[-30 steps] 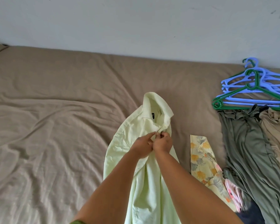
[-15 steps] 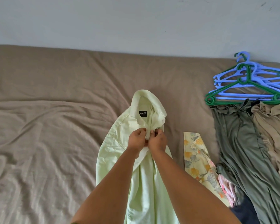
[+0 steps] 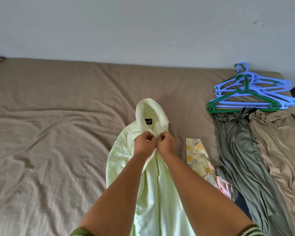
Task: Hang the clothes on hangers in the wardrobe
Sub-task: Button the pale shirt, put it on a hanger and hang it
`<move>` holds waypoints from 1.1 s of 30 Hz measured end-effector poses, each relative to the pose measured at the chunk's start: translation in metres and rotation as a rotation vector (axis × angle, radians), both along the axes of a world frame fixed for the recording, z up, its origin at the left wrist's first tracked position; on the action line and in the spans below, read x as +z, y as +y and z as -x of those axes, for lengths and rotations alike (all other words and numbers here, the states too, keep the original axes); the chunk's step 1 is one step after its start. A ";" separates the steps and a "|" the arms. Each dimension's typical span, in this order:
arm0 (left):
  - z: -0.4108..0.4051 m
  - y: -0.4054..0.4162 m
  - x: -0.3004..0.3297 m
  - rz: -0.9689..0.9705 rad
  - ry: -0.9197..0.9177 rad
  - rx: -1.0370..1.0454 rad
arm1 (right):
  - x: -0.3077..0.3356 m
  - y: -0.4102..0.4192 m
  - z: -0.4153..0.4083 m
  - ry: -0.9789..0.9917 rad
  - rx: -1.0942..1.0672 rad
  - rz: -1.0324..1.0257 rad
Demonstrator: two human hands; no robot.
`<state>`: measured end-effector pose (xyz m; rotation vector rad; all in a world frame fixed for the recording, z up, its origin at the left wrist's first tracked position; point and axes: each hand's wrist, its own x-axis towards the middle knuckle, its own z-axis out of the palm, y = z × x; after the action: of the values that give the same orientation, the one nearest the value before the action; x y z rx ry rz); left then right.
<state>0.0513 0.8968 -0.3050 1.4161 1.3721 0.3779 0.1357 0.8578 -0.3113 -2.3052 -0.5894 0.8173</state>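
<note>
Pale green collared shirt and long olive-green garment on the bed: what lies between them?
In the head view, a floral-print cloth lies on the brown bedsheet between shirt and garment.

Both hands, left hand (image 3: 144, 143) and right hand (image 3: 167, 143), pinch the pale green shirt (image 3: 153, 193) placket on the bed (image 3: 58, 133).

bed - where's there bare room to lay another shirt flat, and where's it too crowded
The widest bare stretch of brown sheet lies left of the pale green shirt, back to the wall. A narrower bare strip runs between the shirt's collar and the hangers. Right of the shirt it is crowded: floral garment, olive garment and tan garment lie side by side.
</note>
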 end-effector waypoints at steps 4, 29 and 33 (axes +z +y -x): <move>0.010 -0.007 0.018 -0.041 0.072 0.126 | 0.025 -0.011 0.003 0.114 -0.116 -0.032; 0.017 -0.038 0.059 0.213 -0.179 0.429 | 0.065 -0.031 0.034 0.155 -0.011 -0.079; 0.016 -0.042 0.060 0.249 -0.211 0.417 | 0.069 -0.029 0.033 0.120 -0.025 -0.039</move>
<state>0.0352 0.8552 -0.2451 0.8577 1.4777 0.5862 0.1022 0.8283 -0.2426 -2.2068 -0.5178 0.9170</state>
